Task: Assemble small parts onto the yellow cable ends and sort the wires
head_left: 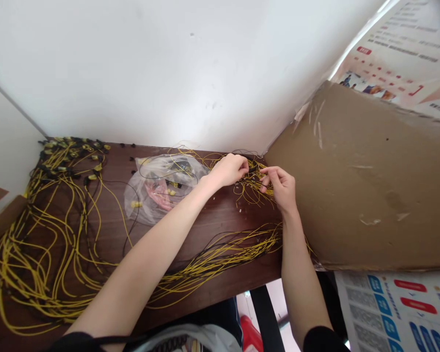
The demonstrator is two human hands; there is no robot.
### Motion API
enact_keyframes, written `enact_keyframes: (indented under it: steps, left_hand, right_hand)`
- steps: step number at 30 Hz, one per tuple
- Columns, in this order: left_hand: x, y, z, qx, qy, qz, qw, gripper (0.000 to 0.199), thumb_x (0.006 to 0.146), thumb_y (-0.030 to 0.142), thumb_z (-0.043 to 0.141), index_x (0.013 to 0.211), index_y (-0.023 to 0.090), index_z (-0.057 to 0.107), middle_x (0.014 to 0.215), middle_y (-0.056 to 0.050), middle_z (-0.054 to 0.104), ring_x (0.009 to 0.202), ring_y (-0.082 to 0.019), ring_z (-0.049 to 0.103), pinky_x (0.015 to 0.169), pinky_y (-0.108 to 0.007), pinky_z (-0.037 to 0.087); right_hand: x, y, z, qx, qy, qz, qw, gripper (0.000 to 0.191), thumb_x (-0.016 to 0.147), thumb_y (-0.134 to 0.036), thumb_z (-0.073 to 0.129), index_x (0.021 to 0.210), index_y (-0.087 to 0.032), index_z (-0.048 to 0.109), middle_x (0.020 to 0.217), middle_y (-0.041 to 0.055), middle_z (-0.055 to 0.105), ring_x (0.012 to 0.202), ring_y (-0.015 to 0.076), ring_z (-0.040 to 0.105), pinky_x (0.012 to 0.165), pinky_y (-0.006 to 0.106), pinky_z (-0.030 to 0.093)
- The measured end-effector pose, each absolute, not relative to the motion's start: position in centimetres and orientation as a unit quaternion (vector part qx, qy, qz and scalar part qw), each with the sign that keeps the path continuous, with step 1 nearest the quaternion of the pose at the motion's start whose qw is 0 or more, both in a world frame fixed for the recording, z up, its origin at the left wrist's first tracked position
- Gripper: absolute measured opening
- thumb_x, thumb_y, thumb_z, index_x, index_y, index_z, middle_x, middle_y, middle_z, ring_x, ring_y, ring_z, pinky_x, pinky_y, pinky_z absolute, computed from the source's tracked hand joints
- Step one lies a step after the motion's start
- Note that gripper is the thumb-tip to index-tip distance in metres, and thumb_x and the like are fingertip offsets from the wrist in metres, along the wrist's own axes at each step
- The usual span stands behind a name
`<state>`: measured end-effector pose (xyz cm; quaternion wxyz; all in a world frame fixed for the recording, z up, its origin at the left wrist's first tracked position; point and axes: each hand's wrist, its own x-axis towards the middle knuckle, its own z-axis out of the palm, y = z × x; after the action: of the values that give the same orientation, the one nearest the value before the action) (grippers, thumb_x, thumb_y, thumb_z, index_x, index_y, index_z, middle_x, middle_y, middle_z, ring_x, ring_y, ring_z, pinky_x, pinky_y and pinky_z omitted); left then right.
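Observation:
My left hand (pixel 229 170) is closed, its fingertips pinched at the left side of a tangle of thin yellow and black wires (pixel 255 188) near the wall. Thin strands run right at those fingertips. My right hand (pixel 281 186) faces it from the right, fingers bent and thumb near the index finger, with a dark strand of wire passing at the fingers. Exactly which strands each hand grips is too small to make out. Under my left wrist lies a clear plastic bag (pixel 132 208) with yellow and black connectors and something pink inside.
A long bundle of yellow and black cables (pixel 220 254) curves along the brown table (pixel 220 212) to a heap of connector ends (pixel 73 151) at the far left. A white wall (pixel 168 73) stands behind. A cardboard panel (pixel 363 186) borders the right side.

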<state>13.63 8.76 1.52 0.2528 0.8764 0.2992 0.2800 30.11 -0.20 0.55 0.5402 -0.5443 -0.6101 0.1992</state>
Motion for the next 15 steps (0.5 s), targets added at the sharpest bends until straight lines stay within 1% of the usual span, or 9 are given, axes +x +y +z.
enact_keyframes:
  steps: [3,5,7,10,13,15]
  left_hand:
    - [13.6,8.6,1.6,0.879,0.300,0.268,0.256,0.015,0.079,0.019,0.050,0.078,0.017,0.064,0.071,-0.003,0.067,0.064,-0.013,0.057,0.061,-0.024,0.040]
    - [13.6,8.4,1.7,0.880,0.310,0.257,0.252,0.015,0.079,0.019,0.050,0.078,0.017,0.065,0.071,-0.003,0.067,0.065,-0.013,0.057,0.060,-0.024,0.040]
    - [13.7,8.1,1.7,0.880,0.324,0.249,0.241,0.015,0.078,0.018,0.049,0.078,0.017,0.065,0.074,-0.004,0.067,0.066,-0.014,0.058,0.060,-0.024,0.040]
    - [14.1,7.8,1.5,0.883,0.334,0.242,0.225,0.017,0.078,0.017,0.048,0.078,0.017,0.065,0.077,-0.005,0.066,0.069,-0.015,0.059,0.061,-0.025,0.041]
    - [14.4,7.5,1.3,0.885,0.339,0.237,0.211,0.017,0.077,0.017,0.047,0.078,0.018,0.065,0.078,-0.005,0.066,0.072,-0.017,0.059,0.062,-0.026,0.041]
    - [14.6,7.5,1.2,0.886,0.338,0.238,0.209,0.018,0.077,0.017,0.047,0.078,0.018,0.064,0.079,-0.005,0.066,0.073,-0.018,0.059,0.062,-0.027,0.041]
  right_hand:
    - [30.3,-0.3,0.4,-0.590,-0.620,0.220,0.468,0.023,0.082,-0.040,0.056,0.086,-0.019,0.063,0.042,-0.0063,0.051,0.039,0.0096,0.047,0.053,0.025,0.042]
    - [30.3,-0.4,0.3,-0.615,-0.642,0.221,0.401,0.021,0.079,-0.038,0.059,0.086,-0.018,0.063,0.042,-0.0059,0.052,0.039,0.0098,0.046,0.050,0.024,0.039]
    - [30.3,-0.5,0.3,-0.629,-0.663,0.211,0.347,0.021,0.078,-0.036,0.059,0.087,-0.018,0.064,0.043,-0.0052,0.053,0.041,0.0109,0.049,0.052,0.024,0.039]
    - [30.1,-0.4,0.2,-0.649,-0.676,0.187,0.296,0.021,0.078,-0.034,0.058,0.090,-0.018,0.065,0.046,-0.0044,0.055,0.046,0.0126,0.052,0.056,0.026,0.040]
    - [30.1,0.0,-0.1,-0.652,-0.697,0.132,0.267,0.018,0.077,-0.032,0.058,0.085,-0.019,0.068,0.057,-0.0016,0.059,0.053,0.0141,0.052,0.058,0.027,0.039]
    - [30.1,0.3,-0.4,-0.635,-0.720,0.084,0.266,0.015,0.077,-0.029,0.057,0.081,-0.019,0.068,0.066,0.0010,0.061,0.062,0.0160,0.054,0.063,0.029,0.040]
